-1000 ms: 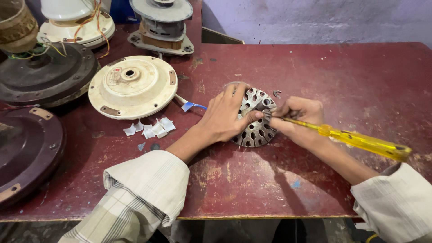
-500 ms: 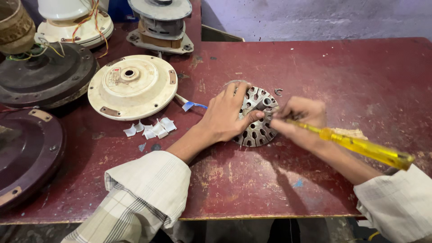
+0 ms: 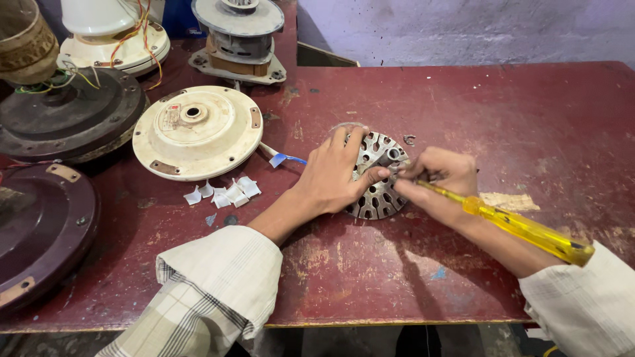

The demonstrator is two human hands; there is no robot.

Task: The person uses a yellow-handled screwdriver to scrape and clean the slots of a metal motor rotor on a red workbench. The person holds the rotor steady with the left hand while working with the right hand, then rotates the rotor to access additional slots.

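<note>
A round slotted metal core (image 3: 379,178) of a fan motor lies on the dark red table (image 3: 516,119). My left hand (image 3: 334,172) rests on top of it, fingers spread and pressing on its left half. My right hand (image 3: 440,178) grips a screwdriver with a clear yellow handle (image 3: 526,230). Its shaft points left, and the tip meets the core's right edge beside my left thumb. The tip itself is hidden by my fingers.
A cream fan motor cover (image 3: 197,131) lies left of the core, with white paper scraps (image 3: 225,194) and a blue-tipped wire (image 3: 283,158) near it. Dark brown covers (image 3: 40,231) (image 3: 69,119) and other motor assemblies (image 3: 239,36) crowd the left and back. The table's front edge (image 3: 397,322) is close.
Both hands stay at the core. The screwdriver handle has shifted slightly, and the view has crept a little closer.
</note>
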